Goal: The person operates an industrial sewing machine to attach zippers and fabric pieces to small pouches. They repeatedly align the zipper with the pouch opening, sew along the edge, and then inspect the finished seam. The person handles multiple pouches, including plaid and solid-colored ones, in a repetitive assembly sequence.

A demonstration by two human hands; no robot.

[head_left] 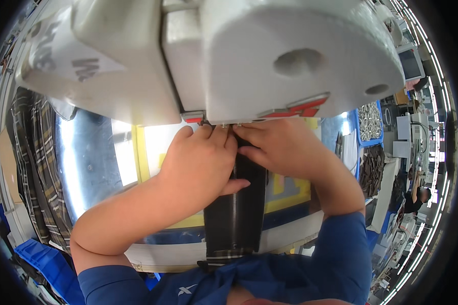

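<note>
A black fabric strip (247, 203) runs from my chest up under the head of a large white machine (290, 51), which looks like a sewing machine. Down its middle goes a pale toothed line like a zipper, and its near end shows plaid cloth (232, 255). My left hand (201, 157) lies over the strip's left side, fingers stretched forward and thumb out across the cloth. On the right side rests my right hand (277, 145), thumb and forefinger apart on the cloth. Small metal parts (225, 125) show by the fingertips; the machine's head hides what lies beyond.
Plaid garments (43, 168) hang at the left, above a blue crate (51, 269). To the right stand a blue tray (370, 124) of small metal pieces and a pile of dark pieces (372, 170). Another person (416, 199) is farther right.
</note>
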